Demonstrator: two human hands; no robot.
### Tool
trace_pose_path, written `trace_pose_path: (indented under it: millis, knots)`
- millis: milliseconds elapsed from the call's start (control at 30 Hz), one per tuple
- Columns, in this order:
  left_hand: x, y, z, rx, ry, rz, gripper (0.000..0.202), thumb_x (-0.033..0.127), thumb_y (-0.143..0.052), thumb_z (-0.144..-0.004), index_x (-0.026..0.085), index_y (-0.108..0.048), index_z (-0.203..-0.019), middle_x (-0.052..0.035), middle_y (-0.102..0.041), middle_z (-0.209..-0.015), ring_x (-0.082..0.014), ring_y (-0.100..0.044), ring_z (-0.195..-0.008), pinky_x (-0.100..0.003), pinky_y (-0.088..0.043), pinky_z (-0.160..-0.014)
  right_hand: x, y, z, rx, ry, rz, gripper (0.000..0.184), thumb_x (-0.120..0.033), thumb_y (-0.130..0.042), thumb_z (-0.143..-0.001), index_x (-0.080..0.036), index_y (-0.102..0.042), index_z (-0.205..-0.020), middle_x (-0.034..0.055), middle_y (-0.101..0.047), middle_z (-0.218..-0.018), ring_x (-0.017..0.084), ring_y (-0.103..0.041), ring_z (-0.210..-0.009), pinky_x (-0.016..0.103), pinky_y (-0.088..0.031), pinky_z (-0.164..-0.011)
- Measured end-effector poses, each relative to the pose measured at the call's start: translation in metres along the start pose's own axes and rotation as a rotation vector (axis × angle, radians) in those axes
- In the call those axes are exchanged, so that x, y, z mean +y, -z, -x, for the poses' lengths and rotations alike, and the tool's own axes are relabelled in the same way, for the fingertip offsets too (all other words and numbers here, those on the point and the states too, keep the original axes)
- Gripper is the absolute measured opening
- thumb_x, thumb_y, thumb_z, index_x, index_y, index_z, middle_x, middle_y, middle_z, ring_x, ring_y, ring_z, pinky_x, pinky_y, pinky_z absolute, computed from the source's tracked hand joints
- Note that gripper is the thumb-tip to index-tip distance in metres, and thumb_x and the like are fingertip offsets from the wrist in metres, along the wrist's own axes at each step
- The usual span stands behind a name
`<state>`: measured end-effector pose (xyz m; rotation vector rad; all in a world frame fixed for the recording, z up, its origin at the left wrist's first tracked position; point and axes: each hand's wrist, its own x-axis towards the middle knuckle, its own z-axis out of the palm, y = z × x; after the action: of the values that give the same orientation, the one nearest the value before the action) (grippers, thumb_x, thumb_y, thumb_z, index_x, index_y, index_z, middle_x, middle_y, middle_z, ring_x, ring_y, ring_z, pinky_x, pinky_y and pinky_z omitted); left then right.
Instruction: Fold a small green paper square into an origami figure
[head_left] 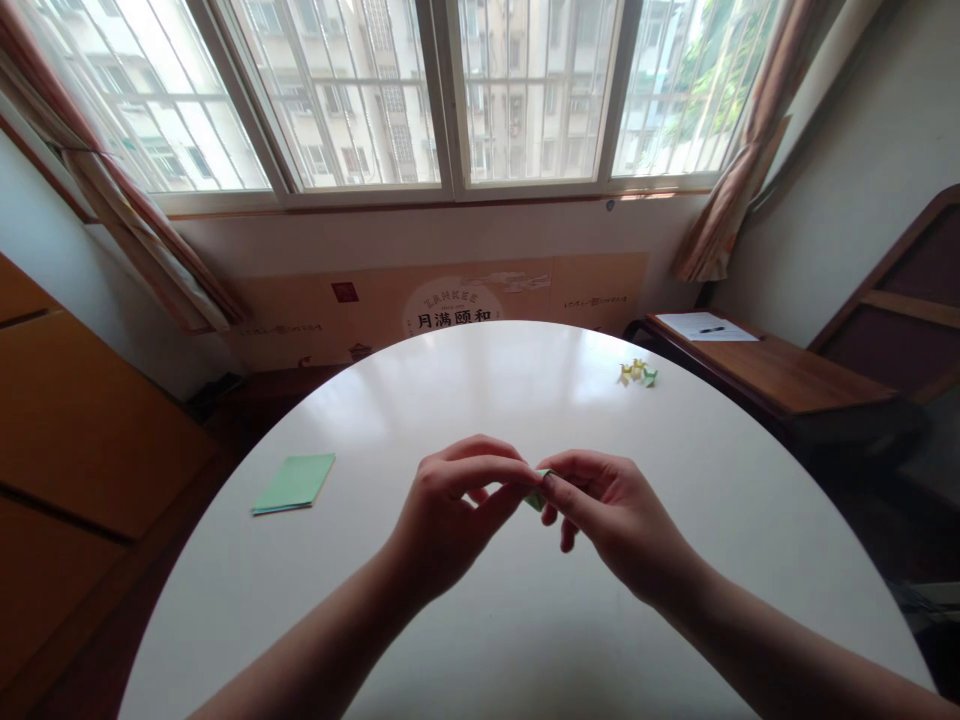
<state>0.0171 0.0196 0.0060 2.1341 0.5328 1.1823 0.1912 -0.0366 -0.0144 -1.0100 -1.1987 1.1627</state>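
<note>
A small piece of folded green paper (534, 499) is pinched between my two hands above the white table. My left hand (469, 500) grips its left side with thumb and forefinger. On the other side, the thumb and forefinger of my right hand (600, 495) hold it, with the lower fingers loosely curled beneath. Fingers cover much of the paper, so its full shape is hidden. A stack of square green paper (295, 482) lies on the table to the left. Several small folded paper figures (637, 372), yellow and green, stand at the far right.
The round white table (480, 620) reaches toward the window wall. Right of it stands a wooden side table (817, 372) bearing white sheets (694, 326) and a pen (712, 330). A wooden cabinet (82, 420) is at the left. A printed box panel (450, 300) lies behind the table.
</note>
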Motion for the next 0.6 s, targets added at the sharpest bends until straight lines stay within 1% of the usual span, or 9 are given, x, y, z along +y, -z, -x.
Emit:
trace_pose_path:
  millis: [67, 167, 300, 467, 533, 600]
  knots:
    - [-0.0019, 0.0013, -0.0003, -0.003, -0.064, -0.033, 0.013, 0.008, -0.068, -0.085, 0.018, -0.077, -0.087, -0.0053, -0.071, -0.085, -0.0119, -0.067, -0.069, -0.017, -0.051, -0.052, 0.0001, 0.0006, -0.0003, -0.023, -0.007, -0.03, 0.021, -0.036, -0.071, -0.087, -0.016, -0.076, -0.093, 0.0039, -0.067, -0.069, 0.016, -0.063, -0.065, 0.022, -0.051, -0.045]
    - [-0.004, 0.0035, -0.0005, -0.01, -0.121, -0.078, 0.014, 0.007, -0.069, -0.085, 0.017, -0.077, -0.089, -0.006, -0.071, -0.085, -0.012, -0.067, -0.069, -0.018, -0.051, -0.053, 0.0006, 0.0015, -0.0004, -0.051, -0.036, -0.082, 0.02, -0.034, -0.071, -0.087, -0.017, -0.077, -0.096, 0.0043, -0.067, -0.072, 0.016, -0.063, -0.066, 0.021, -0.051, -0.044]
    - [-0.0058, 0.0064, -0.0008, -0.003, -0.179, -0.137, 0.014, 0.007, -0.07, -0.085, 0.016, -0.077, -0.092, -0.0066, -0.071, -0.083, -0.0129, -0.067, -0.07, -0.021, -0.054, -0.059, 0.0012, 0.0025, -0.0013, -0.076, -0.065, -0.124, 0.021, -0.035, -0.07, -0.089, -0.018, -0.078, -0.097, 0.0063, -0.069, -0.08, 0.017, -0.063, -0.07, 0.021, -0.051, -0.044]
    - [-0.0073, 0.0077, -0.0012, -0.026, -0.215, -0.189, 0.017, 0.007, -0.069, -0.086, 0.017, -0.078, -0.096, -0.0076, -0.071, -0.084, -0.0136, -0.068, -0.073, -0.023, -0.055, -0.064, 0.0029, 0.0027, -0.004, -0.078, -0.068, -0.102, 0.023, -0.038, -0.068, -0.09, -0.017, -0.077, -0.095, 0.0065, -0.069, -0.081, 0.017, -0.063, -0.073, 0.02, -0.05, -0.045]
    - [-0.0068, 0.0068, -0.0009, -0.034, -0.221, -0.197, 0.016, 0.008, -0.069, -0.086, 0.017, -0.078, -0.096, -0.0075, -0.071, -0.085, -0.0139, -0.068, -0.073, -0.023, -0.056, -0.066, 0.0041, 0.0027, -0.0048, -0.074, -0.07, -0.087, 0.023, -0.038, -0.067, -0.09, -0.017, -0.077, -0.092, 0.0064, -0.068, -0.08, 0.018, -0.063, -0.073, 0.02, -0.05, -0.045]
    - [-0.0055, 0.0052, 0.0, -0.038, -0.176, -0.176, 0.014, 0.01, -0.069, -0.086, 0.018, -0.078, -0.093, -0.0072, -0.071, -0.084, -0.0136, -0.067, -0.072, -0.023, -0.055, -0.063, 0.0052, 0.003, -0.0051, -0.064, -0.06, -0.063, 0.023, -0.038, -0.066, -0.091, -0.016, -0.075, -0.088, 0.0057, -0.068, -0.076, 0.017, -0.063, -0.071, 0.02, -0.05, -0.045]
